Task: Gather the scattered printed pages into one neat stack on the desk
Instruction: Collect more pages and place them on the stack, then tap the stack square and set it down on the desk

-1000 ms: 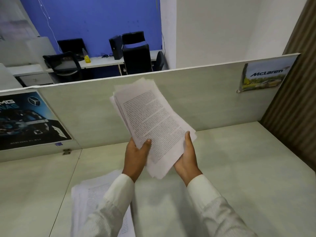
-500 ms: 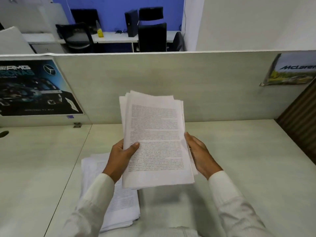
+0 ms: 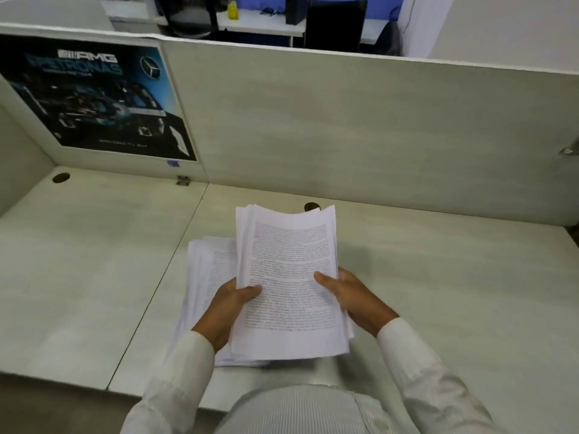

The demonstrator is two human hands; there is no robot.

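Note:
I hold a thick bundle of printed pages (image 3: pixel 288 277) above the desk (image 3: pixel 438 277), printed side up, its top edge curling. My left hand (image 3: pixel 228 308) grips the bundle's left edge with the thumb on top. My right hand (image 3: pixel 354 296) grips its right edge, thumb across the text. Under the bundle and to its left lies a second pile of pages (image 3: pixel 206 270) flat on the desk, partly hidden by my left hand and the held sheets.
A pale partition wall (image 3: pixel 344 120) backs the desk, with a dark car poster (image 3: pixel 94 98) on its left part. Two cable holes (image 3: pixel 61 177) (image 3: pixel 310 207) sit near the wall. The desk's front edge (image 3: pixel 62 380) runs close to my body.
The view has tilted down. The held bundle has turned from slanted to straight and come lower, over the pile on the desk. Both hands keep their grip on its sides.

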